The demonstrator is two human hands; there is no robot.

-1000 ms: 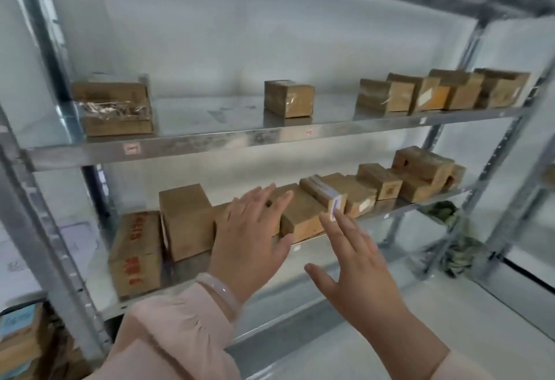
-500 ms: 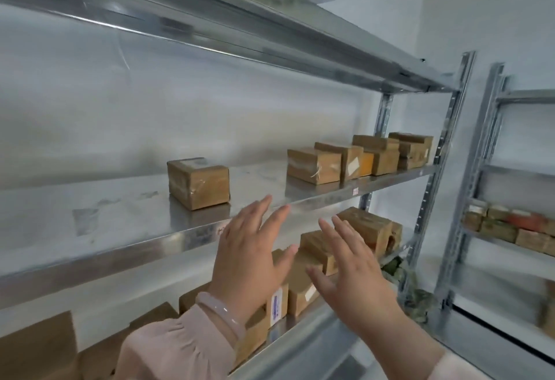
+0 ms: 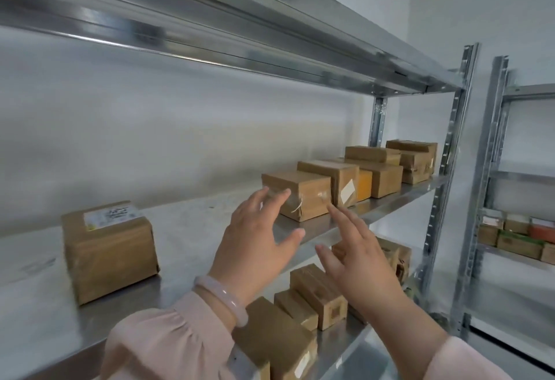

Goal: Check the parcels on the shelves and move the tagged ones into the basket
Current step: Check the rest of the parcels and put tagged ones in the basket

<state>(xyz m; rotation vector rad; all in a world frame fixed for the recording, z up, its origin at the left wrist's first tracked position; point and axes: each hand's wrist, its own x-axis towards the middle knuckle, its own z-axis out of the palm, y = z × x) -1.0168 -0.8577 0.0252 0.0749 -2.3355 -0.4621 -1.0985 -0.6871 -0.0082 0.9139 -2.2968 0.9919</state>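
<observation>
Brown cardboard parcels stand on a metal shelf (image 3: pixel 192 223). A single parcel (image 3: pixel 109 255) with a white label on top sits at the left. To the right runs a row of several parcels; the nearest one (image 3: pixel 303 195) is wrapped in clear tape, and the one behind it (image 3: pixel 338 180) bears a white tag on its front. My left hand (image 3: pixel 255 244) and my right hand (image 3: pixel 357 259) are both raised with fingers spread just in front of the nearest parcel, holding nothing. My left fingertips overlap its left end; I cannot tell whether they touch it. No basket is in view.
More parcels (image 3: pixel 318 295) lie on the lower shelf under my hands. An upper shelf (image 3: pixel 270 40) hangs overhead. An upright post (image 3: pixel 450 169) ends the rack at the right. A second rack (image 3: pixel 516 241) with small boxes stands beyond it.
The view has risen from the lower shelf to the middle one. Both hands have lifted and moved right, up to the first parcel of the row.
</observation>
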